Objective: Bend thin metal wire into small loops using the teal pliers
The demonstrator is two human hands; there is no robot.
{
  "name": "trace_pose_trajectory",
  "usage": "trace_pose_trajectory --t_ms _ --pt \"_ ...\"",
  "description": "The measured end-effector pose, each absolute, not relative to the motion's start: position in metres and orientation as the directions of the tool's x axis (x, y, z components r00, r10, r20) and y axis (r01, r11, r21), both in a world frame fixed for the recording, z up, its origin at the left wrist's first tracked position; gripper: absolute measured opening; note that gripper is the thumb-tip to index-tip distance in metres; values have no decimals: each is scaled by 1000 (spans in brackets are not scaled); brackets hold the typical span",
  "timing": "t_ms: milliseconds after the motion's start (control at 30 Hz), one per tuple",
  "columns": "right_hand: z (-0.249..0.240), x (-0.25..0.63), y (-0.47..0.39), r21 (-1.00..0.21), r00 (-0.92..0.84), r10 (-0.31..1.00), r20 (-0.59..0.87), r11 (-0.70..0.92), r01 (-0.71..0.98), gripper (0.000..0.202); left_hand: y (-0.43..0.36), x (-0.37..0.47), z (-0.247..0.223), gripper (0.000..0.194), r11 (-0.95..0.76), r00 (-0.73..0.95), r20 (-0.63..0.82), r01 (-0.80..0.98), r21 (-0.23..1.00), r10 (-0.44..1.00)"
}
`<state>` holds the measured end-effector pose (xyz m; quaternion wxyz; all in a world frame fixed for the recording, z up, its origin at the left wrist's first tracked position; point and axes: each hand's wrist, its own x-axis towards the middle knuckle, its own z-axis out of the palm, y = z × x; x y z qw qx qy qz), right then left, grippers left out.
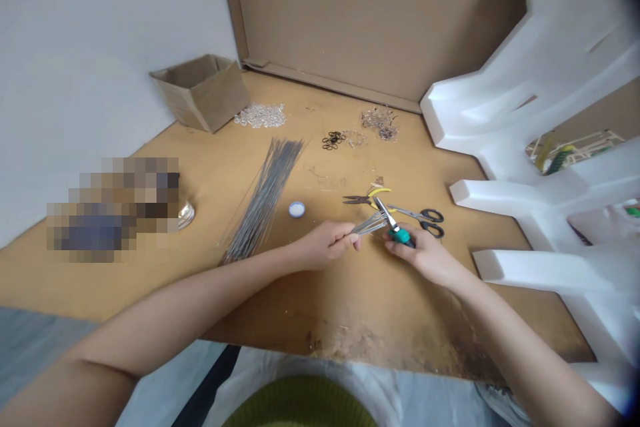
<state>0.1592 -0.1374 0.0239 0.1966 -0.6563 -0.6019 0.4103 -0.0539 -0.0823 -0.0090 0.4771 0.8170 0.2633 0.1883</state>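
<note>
Near the middle of the table, my left hand (327, 245) is closed around a small bundle of thin metal wires (369, 223) that points right. My right hand (423, 252) grips green-handled pliers (400, 235), whose metal jaws are at the free ends of those wires. Whether the jaws touch the wires is too small to tell. Just behind lie yellow-handled pliers (377, 199) and scissors with black handles (431, 222). A large bundle of grey wires (265, 197) rests left of my hands, with a small round white dish (297, 209) beside it.
An open cardboard box (200, 93) stands at the back left, beside a pile of clear pieces (261, 115). Black rings (333, 141) and small metal pieces (380, 121) lie farther back. White foam pieces (530, 270) border the right side. A pixelated area covers the left.
</note>
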Motion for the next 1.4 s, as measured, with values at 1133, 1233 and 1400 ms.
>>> trace_pose_trajectory --t_ms 1133,1233,1400 --pt "41 153 -148 -888 42 971 -236 -233 397 27 -79 -59 -1 37 -220 925 -37 128 967 377" --pt "42 151 -146 -881 33 977 -209 -203 427 25 -79 -58 -1 37 -265 907 -36 161 951 420" --pt "39 153 -147 -863 18 988 -156 -145 485 21 -81 -58 -3 34 -342 888 -17 195 919 459"
